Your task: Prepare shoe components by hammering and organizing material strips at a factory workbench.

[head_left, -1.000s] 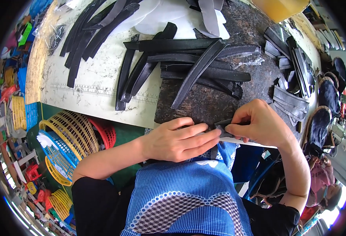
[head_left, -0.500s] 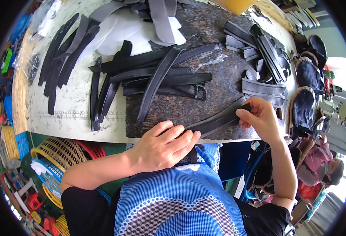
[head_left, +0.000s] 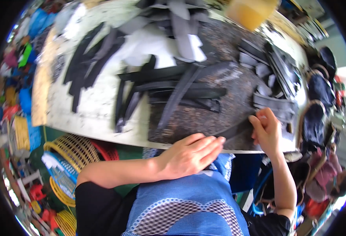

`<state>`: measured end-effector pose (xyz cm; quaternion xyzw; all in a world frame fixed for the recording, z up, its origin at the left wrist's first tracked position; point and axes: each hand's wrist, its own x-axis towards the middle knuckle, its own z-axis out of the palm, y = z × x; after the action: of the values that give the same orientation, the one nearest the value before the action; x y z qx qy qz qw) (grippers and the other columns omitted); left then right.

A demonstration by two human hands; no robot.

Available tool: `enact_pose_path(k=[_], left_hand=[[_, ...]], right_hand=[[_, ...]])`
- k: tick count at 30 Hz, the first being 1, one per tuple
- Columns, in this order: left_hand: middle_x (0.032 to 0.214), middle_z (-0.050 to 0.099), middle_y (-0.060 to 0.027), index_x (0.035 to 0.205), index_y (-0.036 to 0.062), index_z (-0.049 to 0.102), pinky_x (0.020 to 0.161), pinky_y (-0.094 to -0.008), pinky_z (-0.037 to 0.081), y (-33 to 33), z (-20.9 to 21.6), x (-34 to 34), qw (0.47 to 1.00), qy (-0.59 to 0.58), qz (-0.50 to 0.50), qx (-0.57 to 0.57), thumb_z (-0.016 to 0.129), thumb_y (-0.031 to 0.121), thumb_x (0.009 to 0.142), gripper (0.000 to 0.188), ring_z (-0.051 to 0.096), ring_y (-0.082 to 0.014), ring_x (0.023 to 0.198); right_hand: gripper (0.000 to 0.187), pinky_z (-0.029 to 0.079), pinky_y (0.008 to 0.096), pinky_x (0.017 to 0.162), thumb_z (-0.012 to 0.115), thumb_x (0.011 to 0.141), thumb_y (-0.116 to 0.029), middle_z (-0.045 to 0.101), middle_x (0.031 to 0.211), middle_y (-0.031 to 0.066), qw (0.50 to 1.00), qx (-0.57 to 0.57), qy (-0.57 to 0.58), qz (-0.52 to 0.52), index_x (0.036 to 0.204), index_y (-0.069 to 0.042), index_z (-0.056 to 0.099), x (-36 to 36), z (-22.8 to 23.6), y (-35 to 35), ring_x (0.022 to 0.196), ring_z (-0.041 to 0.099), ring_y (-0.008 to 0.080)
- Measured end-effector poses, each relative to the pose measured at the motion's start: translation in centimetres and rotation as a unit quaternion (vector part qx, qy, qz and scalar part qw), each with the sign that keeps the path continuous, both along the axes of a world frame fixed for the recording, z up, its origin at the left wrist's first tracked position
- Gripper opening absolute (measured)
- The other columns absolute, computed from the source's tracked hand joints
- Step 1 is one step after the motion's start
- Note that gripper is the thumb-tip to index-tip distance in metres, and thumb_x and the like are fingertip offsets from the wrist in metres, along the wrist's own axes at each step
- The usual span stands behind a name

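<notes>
A dark, slightly curved strip [head_left: 238, 129], which looks like rubber or leather, lies along the front edge of a mottled dark slab, running between my two hands. My left hand [head_left: 192, 154] covers its near left end, fingers pressed together over it and thumb hidden. At its right end my right hand [head_left: 268, 129] is closed in a pinch; blur hides the exact grip. Beyond my hands, several black strips [head_left: 180, 92] lie crossed in a loose pile. Grey shorter pieces and strips [head_left: 275, 103] are heaped to the right.
More black strips [head_left: 94, 55] lie on the white tabletop [head_left: 90, 118] at left. Grey flat pieces [head_left: 180, 33] and white sheets [head_left: 149, 47] are at the back, near a yellow container [head_left: 251, 11]. Baskets [head_left: 72, 149] stand below the left edge; dark shoe-like items [head_left: 314, 120] line the right side.
The view has shifted, so the table appears further right and lower. The strip lies flatter on the slab, and its right end no longer sticks up between my right fingers.
</notes>
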<state>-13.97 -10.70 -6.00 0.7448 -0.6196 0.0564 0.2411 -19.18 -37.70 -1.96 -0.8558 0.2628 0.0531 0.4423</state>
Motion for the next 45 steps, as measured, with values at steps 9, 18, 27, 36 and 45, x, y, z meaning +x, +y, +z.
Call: enact_pose_path(k=[9, 18, 27, 36, 45], left_hand=[[0.098, 0.056, -0.0071, 0.118, 0.0079, 0.060, 0.072, -0.0362, 0.054, 3.3, 2.3, 7.4, 0.955, 0.038, 0.286, -0.065, 0.082, 0.025, 0.080, 0.047, 0.061, -0.0243, 0.086], [0.090, 0.060, -0.0029, 0.083, 0.0070, 0.069, 0.067, -0.0333, 0.052, 3.6, 2.0, 8.6, 0.974, 0.005, 0.204, -0.096, 0.083, 0.015, 0.074, 0.018, 0.060, -0.0194, 0.078], [0.128, 0.057, -0.0116, 0.101, 0.0069, 0.067, 0.107, -0.0463, 0.041, 0.7, 4.0, 21.7, 0.936, -0.188, 0.285, -0.086, 0.078, 0.009, 0.074, 0.030, 0.049, -0.0310, 0.129], [0.104, 0.068, -0.0068, 0.081, 0.0039, 0.069, 0.106, -0.0435, 0.043, 2.4, 1.6, 26.2, 0.947, -0.208, 0.237, -0.068, 0.073, 0.008, 0.077, 0.007, 0.061, -0.0248, 0.111], [0.145, 0.049, -0.0165, 0.142, 0.0112, 0.046, 0.110, -0.0435, 0.042, -0.2, 7.4, 17.4, 0.960, -0.030, 0.063, -0.271, 0.089, 0.011, 0.066, 0.087, 0.051, -0.0339, 0.131]], right_hand=[[0.028, 0.027, 0.0241, 0.052, 0.074, 0.093, -0.015, 0.038, 0.062, -0.0035, 0.923, -0.322, -0.199, -0.072, 0.108, -0.005, 0.054, -1.3, 4.0, -9.8, 0.056, 0.034, 0.0055], [0.014, 0.052, 0.0274, 0.061, 0.073, 0.084, 0.000, 0.063, 0.080, 0.0079, 0.906, -0.216, -0.292, 0.219, 0.097, -0.001, 0.067, 7.7, 6.2, 4.4, 0.069, 0.064, 0.0144], [0.023, 0.057, 0.0430, 0.068, 0.074, 0.076, -0.016, 0.061, 0.087, 0.0107, 0.811, -0.411, -0.309, 0.279, 0.086, -0.006, 0.057, 20.7, 0.0, 9.4, 0.084, 0.067, 0.0302], [0.010, 0.055, 0.0395, 0.069, 0.065, 0.078, -0.001, 0.062, 0.083, 0.0104, 0.786, -0.472, -0.345, 0.198, 0.082, -0.002, 0.055, 18.9, 5.0, -1.7, 0.078, 0.065, 0.0291], [0.019, 0.057, 0.0332, 0.070, 0.069, 0.073, 0.009, 0.070, 0.090, 0.0116, 0.769, -0.351, -0.405, 0.348, 0.089, 0.000, 0.065, 9.0, 8.0, 0.1, 0.078, 0.070, 0.0240]])
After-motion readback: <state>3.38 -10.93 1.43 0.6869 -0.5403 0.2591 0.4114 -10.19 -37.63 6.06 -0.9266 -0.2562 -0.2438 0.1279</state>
